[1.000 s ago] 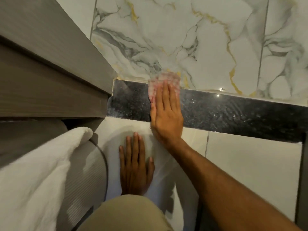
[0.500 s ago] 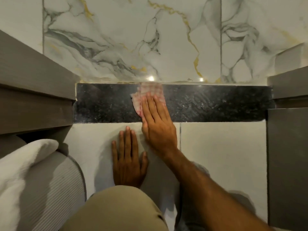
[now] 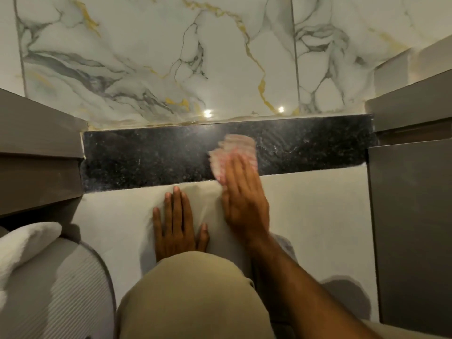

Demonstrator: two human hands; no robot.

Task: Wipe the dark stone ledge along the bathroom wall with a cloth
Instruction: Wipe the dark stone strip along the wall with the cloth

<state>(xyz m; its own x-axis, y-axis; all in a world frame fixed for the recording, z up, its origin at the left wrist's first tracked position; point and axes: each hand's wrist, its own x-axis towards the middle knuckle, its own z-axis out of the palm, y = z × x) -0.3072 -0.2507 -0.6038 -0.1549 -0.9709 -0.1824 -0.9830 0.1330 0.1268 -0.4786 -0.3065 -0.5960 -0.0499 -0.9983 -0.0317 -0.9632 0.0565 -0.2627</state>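
Note:
The dark speckled stone ledge point(image 3: 146, 157) runs across the middle of the view, under the white marble wall. My right hand point(image 3: 244, 199) lies flat on a pink checked cloth point(image 3: 232, 150) and presses it onto the ledge right of centre; hand and cloth are motion-blurred. My left hand point(image 3: 177, 226) rests flat with fingers spread on the pale tiled face point(image 3: 318, 216) below the ledge, holding nothing. Pale dust streaks show on the ledge right of the cloth.
A grey cabinet point(image 3: 41, 152) bounds the ledge on the left and another grey cabinet point(image 3: 411, 216) on the right. A white towel point(image 3: 22, 248) lies on a ribbed grey lid point(image 3: 61, 289) at lower left. My knee in beige trousers point(image 3: 190, 297) fills the bottom centre.
My right hand has slid the cloth to the right along the ledge, from its left part to right of centre. The view has shifted right. My left hand has stayed on the tile.

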